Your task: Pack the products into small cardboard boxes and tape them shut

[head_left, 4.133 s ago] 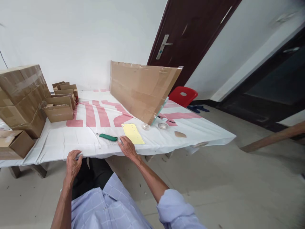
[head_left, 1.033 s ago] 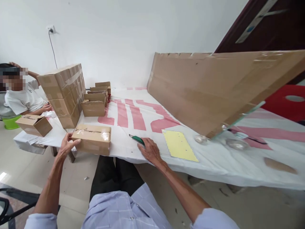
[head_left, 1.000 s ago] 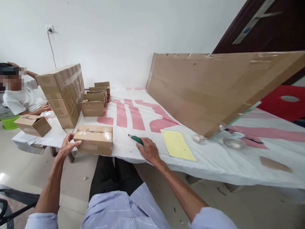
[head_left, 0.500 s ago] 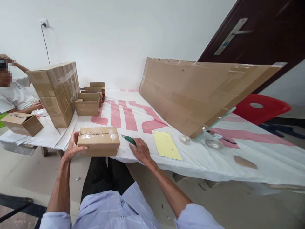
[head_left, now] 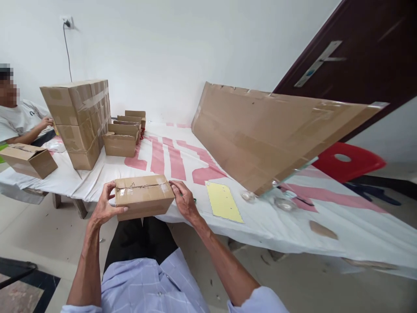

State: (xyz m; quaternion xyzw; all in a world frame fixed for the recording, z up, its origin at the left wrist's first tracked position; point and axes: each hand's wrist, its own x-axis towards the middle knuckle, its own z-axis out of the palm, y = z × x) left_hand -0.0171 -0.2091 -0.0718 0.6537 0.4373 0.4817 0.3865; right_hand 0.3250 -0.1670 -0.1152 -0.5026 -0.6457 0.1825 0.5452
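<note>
A small brown cardboard box (head_left: 143,202) sits at the front edge of the table, turned slightly, with clear tape and a ragged seam along its top. My left hand (head_left: 107,204) grips its left end, thumb across the front face and fingers behind. At the opposite end, my right hand (head_left: 185,201) is closed on the upper right corner, fingertips at the top edge. Just past the right hand, a bit of the green cutter knife (head_left: 195,200) shows on the cloth; the hand hides the rest.
Stacked taped boxes (head_left: 78,124) stand at the left, with an open-topped box (head_left: 120,145) and others behind. A yellow sheet (head_left: 224,202), a large cardboard panel (head_left: 260,130) and a tape roll (head_left: 285,203) are on the right. A co-worker (head_left: 22,121) sits at far left.
My right hand has let go of the green cutter knife and moved left onto the box. The box's right end has swung away from me. The co-worker's raised arm has come down.
</note>
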